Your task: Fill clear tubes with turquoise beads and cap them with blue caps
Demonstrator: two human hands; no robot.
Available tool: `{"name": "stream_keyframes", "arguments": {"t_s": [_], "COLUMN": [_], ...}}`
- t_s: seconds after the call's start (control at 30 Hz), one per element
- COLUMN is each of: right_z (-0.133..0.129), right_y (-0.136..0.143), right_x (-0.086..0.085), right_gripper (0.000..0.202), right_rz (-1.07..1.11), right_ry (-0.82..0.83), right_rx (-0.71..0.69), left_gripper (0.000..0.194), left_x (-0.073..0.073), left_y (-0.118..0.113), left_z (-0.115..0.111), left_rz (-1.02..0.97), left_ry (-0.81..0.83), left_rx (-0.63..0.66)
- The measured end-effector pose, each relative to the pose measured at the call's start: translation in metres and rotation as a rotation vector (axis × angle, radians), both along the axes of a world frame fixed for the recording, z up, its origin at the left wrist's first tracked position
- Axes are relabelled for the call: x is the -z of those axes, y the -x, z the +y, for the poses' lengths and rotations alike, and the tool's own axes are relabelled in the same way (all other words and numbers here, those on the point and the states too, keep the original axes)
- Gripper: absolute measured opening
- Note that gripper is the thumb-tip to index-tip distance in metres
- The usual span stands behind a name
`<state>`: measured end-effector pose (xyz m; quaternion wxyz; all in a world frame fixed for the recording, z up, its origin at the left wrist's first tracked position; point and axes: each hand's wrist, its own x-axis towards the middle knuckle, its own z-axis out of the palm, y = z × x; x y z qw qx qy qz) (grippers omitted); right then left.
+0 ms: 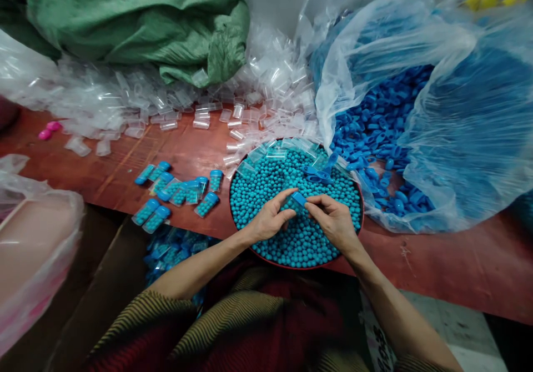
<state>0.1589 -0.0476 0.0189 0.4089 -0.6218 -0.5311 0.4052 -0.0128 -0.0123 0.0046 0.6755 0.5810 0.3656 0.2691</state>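
Observation:
Over a round tray (362,216) full of blue beads (300,250), both my hands meet at one small clear container with a blue cap (298,198). My left hand (272,216) grips its body between thumb and fingers. The thumb and fingertips of my right hand (331,219) pinch the cap at its right side. Several clear empty tubes (277,154) and a few blue caps (318,175) lie on the beads at the tray's far side.
Filled, capped containers (179,193) lie on the red table (416,261) to the left. Clear tubes (266,83) are heaped behind, beside a green sack (137,22). At right, a plastic bag (478,111) spills blue caps (370,127). More filled containers (170,250) sit below the table edge.

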Motion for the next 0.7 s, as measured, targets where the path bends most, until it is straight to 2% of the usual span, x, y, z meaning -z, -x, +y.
{"name": "stream_keyframes", "arguments": {"t_s": [0.3, 0.53, 0.7], "right_z": [-0.0023, -0.0034, -0.0021], "right_y": [0.0034, 0.0024, 0.0026], "right_x": [0.0007, 0.0044, 0.0023], "right_gripper": [0.015, 0.016, 0.014], "right_rz": [-0.026, -0.019, -0.052], "right_ry": [-0.093, -0.079, -0.086], "right_rx": [0.021, 0.014, -0.023], "left_gripper": [0.059, 0.061, 0.063], "left_x": [0.0009, 0.0044, 0.0009], "left_y": [0.0018, 0.0017, 0.0023], "left_z": [-0.0019, -0.0021, -0.0043], "left_rz": [0.0, 0.012, 0.005], "left_ry": [0.015, 0.062, 0.075], "left_rx": [-0.023, -0.034, -0.013]}}
